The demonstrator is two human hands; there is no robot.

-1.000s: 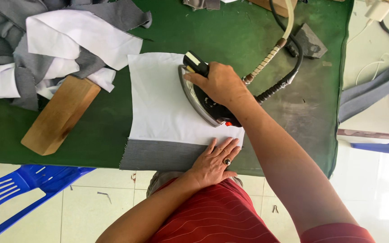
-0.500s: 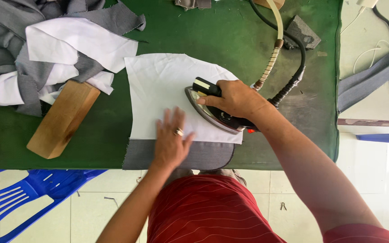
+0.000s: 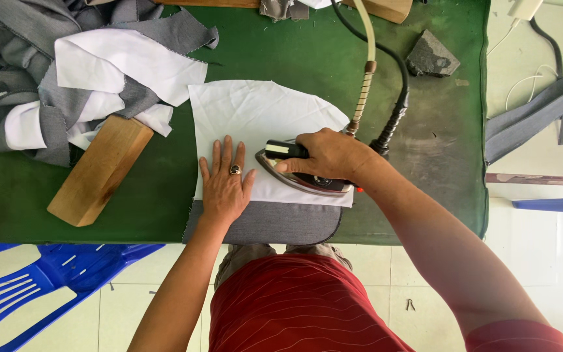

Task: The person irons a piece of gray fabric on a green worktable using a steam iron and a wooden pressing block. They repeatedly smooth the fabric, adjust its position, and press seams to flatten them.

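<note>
Cloth covers the middle of our green table point(image 3: 307, 58): a white piece point(image 3: 255, 117) with a curved top edge lies over a grey piece point(image 3: 275, 223), whose rounded lower edge reaches the table's near rim. We press our left hand point(image 3: 225, 181) flat on the white piece, fingers spread and pointing away from us, a ring on one finger; the hand grips nothing, and its heel sits on the seam where white meets grey. Just to its right, our right hand point(image 3: 326, 155) is wrapped tight around the handle of the iron point(image 3: 301, 177), which rests sole-down on the white piece with its tip pointing toward the left hand, close to the fingers but apart from them. A black hose point(image 3: 395, 91) and a pale cord point(image 3: 365, 78) run from the back of the iron toward the far edge of the table. A wooden block point(image 3: 99, 171) lies at a slant to the left of the cloth. Behind it sits a heap of grey and white scraps point(image 3: 66, 72). A dark stone point(image 3: 431, 57) rests at the far right of the table. A blue chair point(image 3: 40, 287) stands on the tiled floor below the table's left end.
</note>
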